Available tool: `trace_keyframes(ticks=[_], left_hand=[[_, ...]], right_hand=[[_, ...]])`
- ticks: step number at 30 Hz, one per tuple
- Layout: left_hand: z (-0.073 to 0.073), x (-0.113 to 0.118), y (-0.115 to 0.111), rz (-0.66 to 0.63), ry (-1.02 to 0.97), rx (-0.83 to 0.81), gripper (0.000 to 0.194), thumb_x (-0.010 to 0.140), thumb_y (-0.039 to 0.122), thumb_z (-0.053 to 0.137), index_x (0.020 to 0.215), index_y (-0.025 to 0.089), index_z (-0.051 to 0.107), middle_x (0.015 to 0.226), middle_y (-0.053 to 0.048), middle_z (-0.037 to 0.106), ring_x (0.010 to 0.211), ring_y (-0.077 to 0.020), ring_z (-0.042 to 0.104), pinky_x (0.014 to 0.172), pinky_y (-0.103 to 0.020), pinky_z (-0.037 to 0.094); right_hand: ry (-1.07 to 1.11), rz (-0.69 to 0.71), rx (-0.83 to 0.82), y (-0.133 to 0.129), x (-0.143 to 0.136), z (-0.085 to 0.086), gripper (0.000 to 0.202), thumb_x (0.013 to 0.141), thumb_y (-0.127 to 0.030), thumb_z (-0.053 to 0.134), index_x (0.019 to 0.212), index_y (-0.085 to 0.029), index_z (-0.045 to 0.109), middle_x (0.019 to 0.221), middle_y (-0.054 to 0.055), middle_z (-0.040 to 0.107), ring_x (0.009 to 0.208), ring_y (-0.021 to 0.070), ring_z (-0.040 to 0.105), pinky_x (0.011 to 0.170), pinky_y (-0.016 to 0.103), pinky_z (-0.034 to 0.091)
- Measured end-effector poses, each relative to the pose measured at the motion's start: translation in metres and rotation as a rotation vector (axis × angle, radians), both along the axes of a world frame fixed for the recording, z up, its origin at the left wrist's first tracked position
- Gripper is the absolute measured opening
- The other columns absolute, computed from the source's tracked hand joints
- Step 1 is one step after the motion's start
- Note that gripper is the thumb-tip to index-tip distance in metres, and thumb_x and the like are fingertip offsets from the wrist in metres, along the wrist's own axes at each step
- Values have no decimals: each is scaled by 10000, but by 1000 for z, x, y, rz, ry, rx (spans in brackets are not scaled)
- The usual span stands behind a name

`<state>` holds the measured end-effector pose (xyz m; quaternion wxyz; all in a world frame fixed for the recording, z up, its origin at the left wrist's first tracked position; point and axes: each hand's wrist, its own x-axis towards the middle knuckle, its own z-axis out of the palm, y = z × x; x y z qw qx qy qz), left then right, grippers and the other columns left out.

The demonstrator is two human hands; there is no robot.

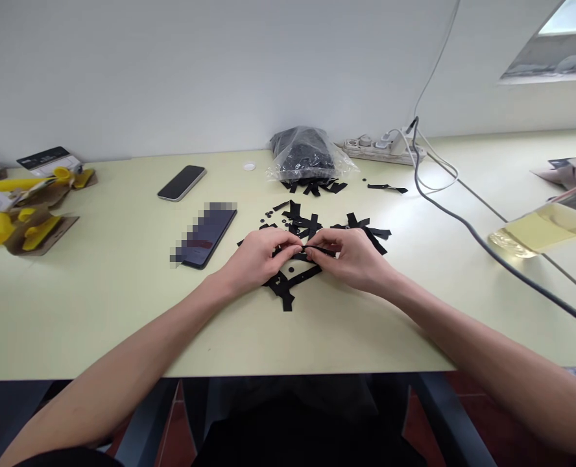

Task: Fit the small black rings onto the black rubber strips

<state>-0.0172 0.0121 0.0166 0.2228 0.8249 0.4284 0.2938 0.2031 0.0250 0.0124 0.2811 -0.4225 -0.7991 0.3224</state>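
I saw a bag [305, 152] at upper centre, a cable [488, 250] crossing the right, and a grey phone [183, 183] and a dark phone [211, 235] left of centre. Loose strips [305, 277] lay about the hands. Mid-frame, my left hand [253, 259] and right hand [359, 259] nearly met, thumbs and fingers pinching a black strip [323, 250]; forearms [164, 337] slanted in from the lower corners.
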Motion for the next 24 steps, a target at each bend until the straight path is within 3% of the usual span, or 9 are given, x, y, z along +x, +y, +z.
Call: trace_keyframes(ticks=[16,24], left_hand=[[5,4,-3,39,-78,-109,202,986,262,582,945,209,772,964,-28,783,849,-186,704,750,-291,529],[1,7,-6,77,-6,-17,198,1015,270,564,987,200,747,986,-31,771,858,-177,691,755,-292,512]], right_hand=[[-37,3,43,-3,1,2,191,926,-324,628,923,-185,759,786,53,716,661,162,591,558,283,369],[-18,-41,16,-2,-1,-1,184,929,-300,610,923,-190,758,816,62,731,678,175,607,576,293,400]])
